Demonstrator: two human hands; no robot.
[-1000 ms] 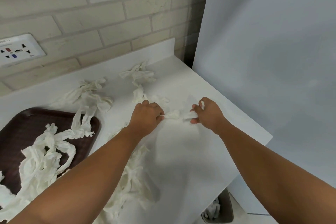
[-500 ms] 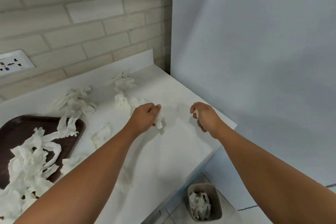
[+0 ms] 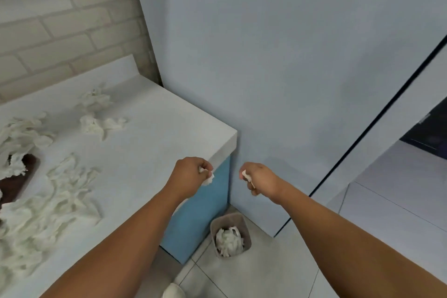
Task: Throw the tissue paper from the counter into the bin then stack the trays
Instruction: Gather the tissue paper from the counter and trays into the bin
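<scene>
Disposal step: left hand and right hand, each clenched on a tissue scrap, at frame centre above the bin; releasing over it comes next, likely.

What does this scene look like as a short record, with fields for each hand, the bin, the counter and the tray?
left hand: closed on a tissue scrap, at the counter's corner edge
right hand: closed on a tissue scrap, past the counter edge, above the floor
bin: on the floor below the hands, already holding tissue
counter: several tissue clumps still lying on it
tray: brown, at far left, partly covered by tissue
</scene>
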